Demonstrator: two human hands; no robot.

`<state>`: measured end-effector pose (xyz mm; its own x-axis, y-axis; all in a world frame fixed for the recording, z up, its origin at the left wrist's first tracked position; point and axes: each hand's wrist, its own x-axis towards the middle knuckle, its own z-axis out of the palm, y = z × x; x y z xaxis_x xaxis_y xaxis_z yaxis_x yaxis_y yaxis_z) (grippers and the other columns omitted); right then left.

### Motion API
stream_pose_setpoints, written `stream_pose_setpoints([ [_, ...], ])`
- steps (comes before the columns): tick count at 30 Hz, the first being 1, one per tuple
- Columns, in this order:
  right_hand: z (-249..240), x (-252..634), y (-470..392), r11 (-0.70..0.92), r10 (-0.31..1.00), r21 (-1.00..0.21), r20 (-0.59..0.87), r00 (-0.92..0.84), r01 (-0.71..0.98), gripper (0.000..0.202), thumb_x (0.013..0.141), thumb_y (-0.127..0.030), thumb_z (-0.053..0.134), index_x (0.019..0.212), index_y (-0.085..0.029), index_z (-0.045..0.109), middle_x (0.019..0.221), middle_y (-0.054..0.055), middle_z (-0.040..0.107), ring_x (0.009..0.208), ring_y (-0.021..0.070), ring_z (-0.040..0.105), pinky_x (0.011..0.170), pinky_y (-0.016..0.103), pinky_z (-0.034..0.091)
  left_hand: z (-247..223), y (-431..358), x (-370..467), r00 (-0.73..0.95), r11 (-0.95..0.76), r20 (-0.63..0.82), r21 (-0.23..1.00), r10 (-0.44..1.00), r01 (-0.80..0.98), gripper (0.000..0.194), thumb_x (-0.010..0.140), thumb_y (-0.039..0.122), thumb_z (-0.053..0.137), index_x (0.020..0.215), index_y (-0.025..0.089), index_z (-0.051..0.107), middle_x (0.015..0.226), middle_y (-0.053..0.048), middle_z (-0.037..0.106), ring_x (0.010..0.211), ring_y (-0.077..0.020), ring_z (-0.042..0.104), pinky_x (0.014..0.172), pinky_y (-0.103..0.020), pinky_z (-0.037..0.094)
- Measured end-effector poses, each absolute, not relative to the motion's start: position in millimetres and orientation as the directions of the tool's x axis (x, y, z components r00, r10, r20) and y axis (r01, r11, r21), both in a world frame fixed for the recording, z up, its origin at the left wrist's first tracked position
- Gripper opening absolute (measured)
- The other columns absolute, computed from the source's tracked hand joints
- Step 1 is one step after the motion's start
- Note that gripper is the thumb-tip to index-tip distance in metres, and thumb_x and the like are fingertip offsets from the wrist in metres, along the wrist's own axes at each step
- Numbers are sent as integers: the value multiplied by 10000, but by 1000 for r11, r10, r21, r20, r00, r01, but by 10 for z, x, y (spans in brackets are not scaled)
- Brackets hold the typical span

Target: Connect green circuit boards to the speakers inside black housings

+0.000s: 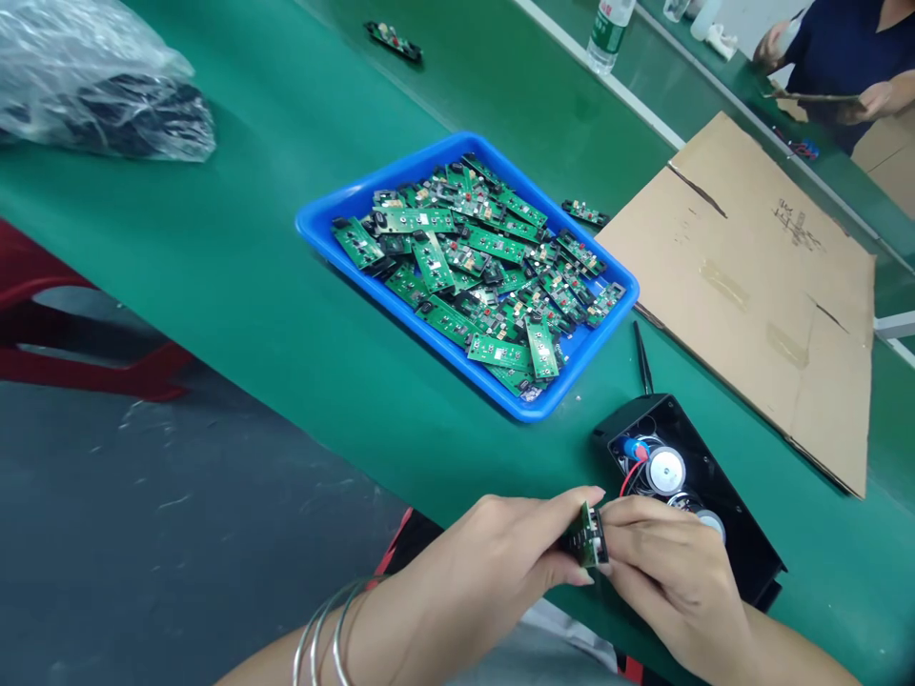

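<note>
Between my two hands, near the table's front edge, is a small green circuit board (587,538) with black parts, tilted on edge. My left hand (511,543) pinches it between thumb and fingers, with bangles on the wrist. From the other side the fingertips of my right hand (668,572) are pressed on its black edge. Partly behind my right hand lies an open black case (721,486) holding round silver speakers, a blue cylinder and red and black wires. Farther off, a blue tray (525,410) is heaped with several green circuit boards (493,243).
Cardboard (758,286) lies at the right, with a black pointed tool (641,357) near it. Loose boards (393,42) (584,212), a water bottle (609,36) and a plastic bag (107,86) are beyond. A person (850,57) sits opposite; a red stool (86,367) stands left.
</note>
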<state>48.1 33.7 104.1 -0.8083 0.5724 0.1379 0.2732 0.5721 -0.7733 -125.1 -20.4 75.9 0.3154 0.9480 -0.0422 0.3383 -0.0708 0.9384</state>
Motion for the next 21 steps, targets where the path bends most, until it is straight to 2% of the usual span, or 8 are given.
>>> stream_pose_setpoints([
  [5, 1002, 469, 321, 573, 584, -776, 162, -795, 263, 192, 869, -46, 456, 805, -117, 622, 663, 39, 619, 663, 112, 558, 618, 194, 509, 725, -186, -1268, 342, -67, -65, 931, 937, 360, 333, 861, 226, 520, 1192, 261, 502, 803, 40, 706, 663, -142, 639, 610, -192, 486],
  [9, 995, 456, 321, 592, 580, -765, 188, -792, 252, 192, 878, -49, 437, 801, -102, 604, 624, 37, 595, 623, 113, 521, 595, 202, 487, 665, -179, -1271, 350, -115, -17, 928, 936, 354, 331, 883, 229, 475, 1213, 256, 488, 838, 31, 721, 715, -144, 657, 649, -190, 491],
  [16, 870, 402, 274, 623, 622, -717, 210, -755, 313, 314, 914, -86, 360, 681, -131, 566, 566, 35, 570, 558, 118, 486, 535, 206, 452, 546, -181, -1273, 316, -137, 6, 909, 949, 394, 374, 870, 228, 480, 1241, 260, 510, 842, 6, 734, 715, -166, 667, 654, -205, 496],
  [18, 872, 415, 279, 634, 634, -686, 195, -749, 357, 370, 942, -141, 319, 678, -134, 579, 560, 41, 577, 549, 123, 504, 507, 205, 446, 533, -162, -1272, 284, -102, 0, 933, 959, 345, 379, 830, 225, 541, 1207, 265, 549, 874, -2, 732, 736, -175, 666, 668, -204, 500],
  [21, 1002, 431, 447, 670, 590, -638, 151, -793, 378, 374, 960, -246, 314, 775, -142, 623, 630, 49, 622, 599, 133, 558, 537, 207, 469, 476, -126, -1254, 196, 39, -63, 991, 978, 127, 337, 776, 225, 604, 1110, 272, 606, 853, 9, 724, 685, -153, 657, 654, -184, 510],
])
